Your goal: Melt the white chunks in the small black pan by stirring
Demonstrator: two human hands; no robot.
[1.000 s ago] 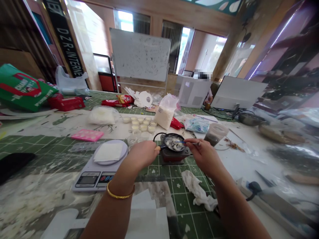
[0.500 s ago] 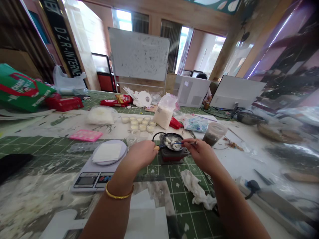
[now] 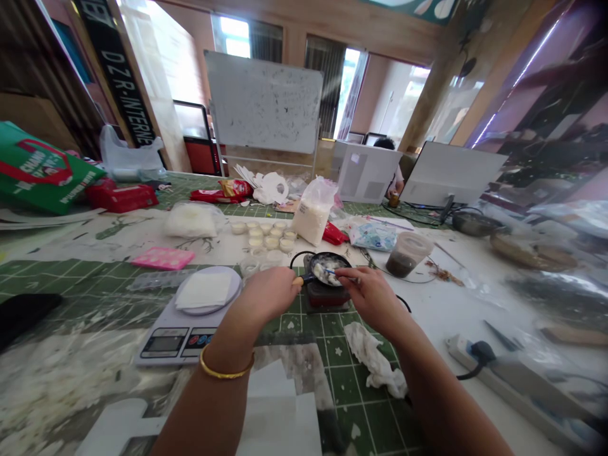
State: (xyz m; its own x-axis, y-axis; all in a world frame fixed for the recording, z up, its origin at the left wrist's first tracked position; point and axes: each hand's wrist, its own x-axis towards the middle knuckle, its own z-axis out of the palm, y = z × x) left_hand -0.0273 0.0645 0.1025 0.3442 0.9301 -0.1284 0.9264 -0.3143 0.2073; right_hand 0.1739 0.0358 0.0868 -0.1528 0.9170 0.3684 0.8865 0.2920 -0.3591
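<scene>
A small black frying pan rests on a dark red electric hot plate. White lumps, partly soft or melted in look, lie inside the pan. My left hand is closed round the pan's handle, whose light wooden end shows beside the fingers. In a pinch, my right hand holds a thin stirring stick with a blue part, its tip among the lumps. The exact kind of stick is too small to tell.
Left of the pan stands a kitchen scale with white paper on it. Behind are small filled cups and a bag of white pellets. To the right are a plastic cup and a power strip; crumpled tissue lies nearer.
My right hand has moved left with the stick, whose tip is now further left in the pan. The lumps have shifted slightly. My left hand stays on the handle.
</scene>
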